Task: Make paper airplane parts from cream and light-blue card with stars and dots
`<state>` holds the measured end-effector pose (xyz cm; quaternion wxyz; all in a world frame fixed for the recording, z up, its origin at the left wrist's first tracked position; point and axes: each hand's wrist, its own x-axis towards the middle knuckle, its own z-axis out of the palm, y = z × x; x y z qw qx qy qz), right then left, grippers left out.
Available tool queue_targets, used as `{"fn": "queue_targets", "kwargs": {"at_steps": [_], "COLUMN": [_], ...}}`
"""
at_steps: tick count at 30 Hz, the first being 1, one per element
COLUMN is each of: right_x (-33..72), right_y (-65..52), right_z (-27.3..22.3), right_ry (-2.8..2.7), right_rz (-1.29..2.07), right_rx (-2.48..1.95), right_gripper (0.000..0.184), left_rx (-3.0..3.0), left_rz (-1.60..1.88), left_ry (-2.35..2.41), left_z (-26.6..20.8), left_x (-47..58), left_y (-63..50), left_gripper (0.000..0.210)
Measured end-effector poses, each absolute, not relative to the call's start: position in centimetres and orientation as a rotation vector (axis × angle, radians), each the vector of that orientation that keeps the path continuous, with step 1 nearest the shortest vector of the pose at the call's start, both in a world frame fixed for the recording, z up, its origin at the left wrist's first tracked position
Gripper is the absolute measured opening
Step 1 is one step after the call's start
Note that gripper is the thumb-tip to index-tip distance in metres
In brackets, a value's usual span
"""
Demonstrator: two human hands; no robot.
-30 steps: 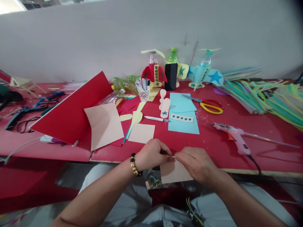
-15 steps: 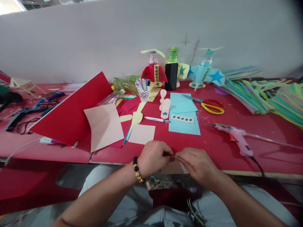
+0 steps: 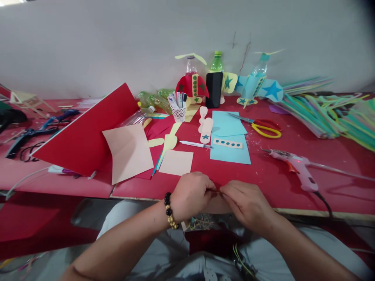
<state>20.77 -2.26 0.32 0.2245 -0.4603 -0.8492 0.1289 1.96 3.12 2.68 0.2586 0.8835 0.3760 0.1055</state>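
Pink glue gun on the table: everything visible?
The pink, plastic-looking glue gun lies on its side on the red tabletop, right of the right hand, untouched. Its nozzle points left; an orange trigger and lit red light show. A long translucent stick protrudes from its rear; a black cord leaves the handle.

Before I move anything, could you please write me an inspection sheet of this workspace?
Surface: red tabletop, with blue paper spread on it.
Work in hand: held peach sheet, largely hidden by the hands.
Clutter: scissors, marker cup, pink glue gun with its red light lit, pile of long pastel strips.
Left hand: fingers pinched at the held peach sheet.
Right hand: fingers pinched at the same sheet.
Cables: black cord from glue gun to front edge; white cable at left.
Surroundings: pale wall behind, decorated bottles before it.
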Motion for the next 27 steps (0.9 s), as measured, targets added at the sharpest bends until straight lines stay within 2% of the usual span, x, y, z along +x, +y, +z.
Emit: {"fn": "queue_targets", "kwargs": {"at_steps": [12, 20, 27], "right_x": [20.8, 20.5, 20.7], "right_y": [-2.1, -2.4, -2.2], "right_z": [1.7, 1.0, 0.6], "right_ry": [-2.161, -2.216, -2.26], "right_rz": [0.831, 0.702, 0.492], "right_rx": [-1.429, -1.399, -1.314], "right_gripper": [0.02, 0.018, 0.019], "left_rx": [2.635, 2.423, 2.436], "left_rz": [0.39, 0.381, 0.312], "left_ry": [0.93, 1.024, 0.939], "left_z": [2.4, 2.5, 2.8], "left_x": [2.0, 2.0, 1.7], "left_y": [1.9, 2.4, 2.7], "left_gripper": [0.017, 0.004, 0.016]}}
